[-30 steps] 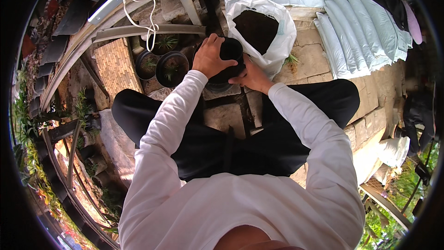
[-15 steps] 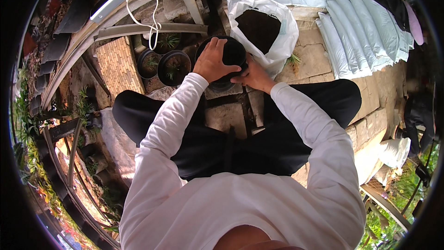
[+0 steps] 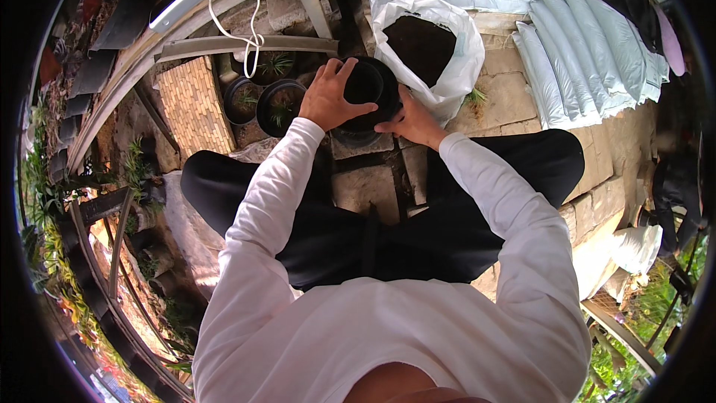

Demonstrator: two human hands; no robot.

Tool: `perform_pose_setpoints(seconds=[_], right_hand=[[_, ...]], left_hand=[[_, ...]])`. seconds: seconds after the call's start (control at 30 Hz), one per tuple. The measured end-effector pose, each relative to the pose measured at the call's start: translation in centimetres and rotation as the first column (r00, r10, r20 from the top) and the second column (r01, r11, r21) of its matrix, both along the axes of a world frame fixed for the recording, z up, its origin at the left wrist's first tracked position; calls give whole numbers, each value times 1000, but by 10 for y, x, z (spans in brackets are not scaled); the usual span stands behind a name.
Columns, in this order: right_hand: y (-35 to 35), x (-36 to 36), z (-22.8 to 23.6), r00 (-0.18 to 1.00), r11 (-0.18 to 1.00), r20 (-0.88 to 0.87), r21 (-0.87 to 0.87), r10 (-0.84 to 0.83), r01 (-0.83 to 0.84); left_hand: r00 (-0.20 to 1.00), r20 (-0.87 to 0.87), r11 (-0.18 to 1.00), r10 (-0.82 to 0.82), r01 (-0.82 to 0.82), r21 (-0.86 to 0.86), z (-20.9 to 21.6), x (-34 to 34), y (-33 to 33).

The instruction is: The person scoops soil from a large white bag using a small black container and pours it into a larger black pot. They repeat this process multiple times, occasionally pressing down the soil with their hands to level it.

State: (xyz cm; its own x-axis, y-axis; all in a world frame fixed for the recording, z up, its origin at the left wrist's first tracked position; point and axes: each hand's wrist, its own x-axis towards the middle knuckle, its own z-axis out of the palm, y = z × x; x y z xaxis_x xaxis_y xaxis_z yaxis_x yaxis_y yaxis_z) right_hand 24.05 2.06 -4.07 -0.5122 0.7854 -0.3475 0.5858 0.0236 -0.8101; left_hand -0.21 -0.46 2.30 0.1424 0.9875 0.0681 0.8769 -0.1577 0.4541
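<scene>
Two black plastic plant pots overlap in front of me, one seated partly in the other. My left hand (image 3: pixel 327 100) is closed on the rim of the inner pot (image 3: pixel 364 83), thumb toward me and fingers over the far-left side. On the right side, my right hand (image 3: pixel 415 121) grips the outer pot (image 3: pixel 388 94), its fingers partly hidden by the wall. Below them another dark pot's rim (image 3: pixel 353 136) shows. Just right of the pots stands an open white bag (image 3: pixel 465 51) with dark soil (image 3: pixel 420 49) inside.
Black pots with small spiky plants (image 3: pixel 280 109) stand left of my hands, beside a tan mosaic-patterned panel (image 3: pixel 195 105). Filled pale bags (image 3: pixel 585 52) are stacked at the far right. A white cable (image 3: pixel 256 19) hangs from a metal frame (image 3: pixel 246 48). Paving stones (image 3: pixel 365 192) lie between my legs.
My left hand has shifted slightly left with the inner pot, whose rim now shows apart from the outer pot's. My right hand stays nearly in place on the outer pot.
</scene>
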Motion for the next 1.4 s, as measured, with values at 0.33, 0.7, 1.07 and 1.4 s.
perform_pose_setpoints(seconds=[0.33,0.7,1.07,1.4], right_hand=[[0,0,-3,1000,999,-25,40,11,-10],[-1,-2,10,1000,1000,-4,26,6,-6],[0,-1,8,985,1000,-174,0,4,-5],[3,1,0,1000,1000,3,12,20,-20]], left_hand=[[990,-144,996,-7,21,91,-8,-4,-18],[980,-199,999,-19,25,25,-18,15,-5],[999,-45,1000,2,-2,-7,-12,33,-5],[991,-108,994,82,-89,-70,-16,16,6]])
